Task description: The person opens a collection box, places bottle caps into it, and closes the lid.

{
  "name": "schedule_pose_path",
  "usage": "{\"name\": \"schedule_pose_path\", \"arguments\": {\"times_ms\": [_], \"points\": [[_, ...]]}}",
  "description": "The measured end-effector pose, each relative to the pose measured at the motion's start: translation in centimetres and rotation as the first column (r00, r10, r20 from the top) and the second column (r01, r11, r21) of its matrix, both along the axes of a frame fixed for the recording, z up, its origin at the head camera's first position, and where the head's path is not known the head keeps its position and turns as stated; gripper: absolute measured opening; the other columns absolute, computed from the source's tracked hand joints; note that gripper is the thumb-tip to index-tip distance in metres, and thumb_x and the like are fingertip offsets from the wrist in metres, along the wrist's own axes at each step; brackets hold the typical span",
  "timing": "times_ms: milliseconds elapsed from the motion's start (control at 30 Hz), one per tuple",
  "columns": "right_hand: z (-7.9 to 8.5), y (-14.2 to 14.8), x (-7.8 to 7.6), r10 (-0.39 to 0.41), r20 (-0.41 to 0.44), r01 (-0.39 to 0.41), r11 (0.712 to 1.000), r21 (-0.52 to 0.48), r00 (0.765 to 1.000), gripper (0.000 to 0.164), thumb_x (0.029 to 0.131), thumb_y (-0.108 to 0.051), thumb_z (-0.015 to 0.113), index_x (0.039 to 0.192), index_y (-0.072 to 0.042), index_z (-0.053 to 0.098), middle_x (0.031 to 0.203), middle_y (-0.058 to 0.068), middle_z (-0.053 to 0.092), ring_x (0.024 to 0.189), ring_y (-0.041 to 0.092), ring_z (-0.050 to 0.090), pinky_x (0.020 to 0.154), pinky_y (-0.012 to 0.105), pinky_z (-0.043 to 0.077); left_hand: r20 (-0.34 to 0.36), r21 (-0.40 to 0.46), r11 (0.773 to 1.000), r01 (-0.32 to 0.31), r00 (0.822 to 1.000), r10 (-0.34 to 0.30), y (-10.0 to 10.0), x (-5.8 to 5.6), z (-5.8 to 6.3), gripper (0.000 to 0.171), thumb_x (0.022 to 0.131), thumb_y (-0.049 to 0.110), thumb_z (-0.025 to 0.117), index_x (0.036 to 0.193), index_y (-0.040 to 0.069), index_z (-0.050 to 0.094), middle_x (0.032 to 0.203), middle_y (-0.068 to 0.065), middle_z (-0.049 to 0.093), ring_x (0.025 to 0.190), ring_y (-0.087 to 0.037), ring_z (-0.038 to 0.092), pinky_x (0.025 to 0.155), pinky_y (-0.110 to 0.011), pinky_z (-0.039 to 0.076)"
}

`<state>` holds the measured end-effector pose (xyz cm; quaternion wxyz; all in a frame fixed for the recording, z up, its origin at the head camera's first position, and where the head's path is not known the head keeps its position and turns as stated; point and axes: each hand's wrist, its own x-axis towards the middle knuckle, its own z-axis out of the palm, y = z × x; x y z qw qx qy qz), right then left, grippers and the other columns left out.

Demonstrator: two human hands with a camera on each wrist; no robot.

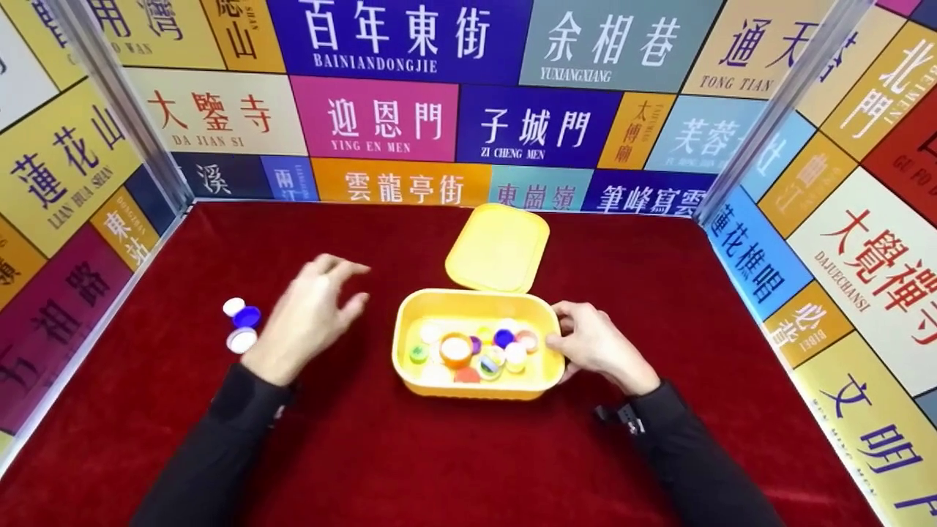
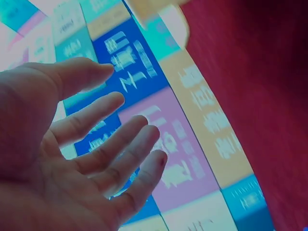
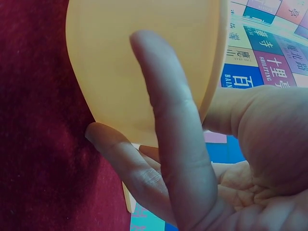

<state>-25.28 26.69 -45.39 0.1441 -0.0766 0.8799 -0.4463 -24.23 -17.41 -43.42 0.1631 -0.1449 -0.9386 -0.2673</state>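
Note:
A yellow plastic box [image 1: 479,391] without its lid stands in the middle of the red cloth, with several small bottle caps inside, among them an orange cap [image 1: 456,351], a blue cap [image 1: 504,337] and a green cap [image 1: 418,353]. My right hand [image 1: 589,340] grips the box's right wall, and in the right wrist view its fingers lie along the outside of the box [image 3: 115,72]. To the left of the box, my left hand [image 1: 311,315] hovers over the cloth. In the left wrist view its fingers [image 2: 110,156] are spread and relaxed, with nothing in them.
Behind the box lies the yellow lid [image 1: 498,247]. Left of my left hand are a small white cap [image 1: 233,307], a dark blue cap [image 1: 247,317] and a larger white cap [image 1: 241,339]. Panels with colourful printed signs [image 1: 381,121] border the table's back and sides.

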Motion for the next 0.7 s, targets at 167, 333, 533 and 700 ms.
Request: {"name": "schedule_pose_path", "arguments": {"times_ms": [167, 333, 533, 700], "points": [[-0.2, 0.2, 0.2, 0.004, 0.001, -0.004, 1.000, -0.008, 1.000, 0.041, 0.105, -0.002, 0.071, 0.145, 0.005, 0.070, 0.120, 0.028, 0.085, 0.081, 0.035, 0.087, 0.061, 0.047, 0.071, 0.076, 0.001, 0.993, -0.117, 0.990, 0.117, -3.3, -1.1, -0.3, 0.043, 0.108, 0.017, 0.079, 0.149, 0.005, 0.076, 0.149, -0.032, 0.068, 0.137, -0.057, 0.064, 0.116, -0.074, 0.057], [-0.3, 0.2, 0.3, 0.012, 0.002, -0.012, 1.000, -0.009, 1.000, 0.039, 0.105, -0.002, 0.071, 0.144, 0.005, 0.070, 0.121, 0.029, 0.085, 0.080, 0.034, 0.087, 0.061, 0.046, 0.071, 0.145, -0.001, 0.976, -0.218, 0.966, 0.216, -6.8, -1.9, -1.0, 0.048, 0.109, 0.022, 0.075, 0.152, 0.002, 0.072, 0.150, -0.038, 0.063, 0.139, -0.062, 0.057, 0.114, -0.080, 0.053], [-0.1, 0.1, 0.1, 0.013, -0.009, -0.013, 1.000, 0.004, 1.000, 0.040, 0.104, -0.003, 0.071, 0.144, 0.004, 0.070, 0.119, 0.027, 0.086, 0.080, 0.033, 0.087, 0.060, 0.044, 0.071, 0.269, -0.045, 0.950, -0.309, 0.912, 0.310, -11.0, -2.7, -2.1, 0.053, 0.112, 0.028, 0.066, 0.158, 0.001, 0.066, 0.156, -0.045, 0.052, 0.143, -0.069, 0.048, 0.111, -0.088, 0.049], [-0.1, 0.1, 0.0, 0.010, -0.009, -0.010, 1.000, 0.014, 1.000, 0.041, 0.105, -0.004, 0.072, 0.145, 0.004, 0.070, 0.120, 0.026, 0.086, 0.080, 0.033, 0.087, 0.061, 0.044, 0.071, 0.342, -0.078, 0.952, -0.297, 0.889, 0.305, -13.2, -2.6, -3.2, 0.051, 0.112, 0.025, 0.062, 0.154, -0.003, 0.068, 0.151, -0.047, 0.056, 0.138, -0.070, 0.050, 0.112, -0.087, 0.048]]}}
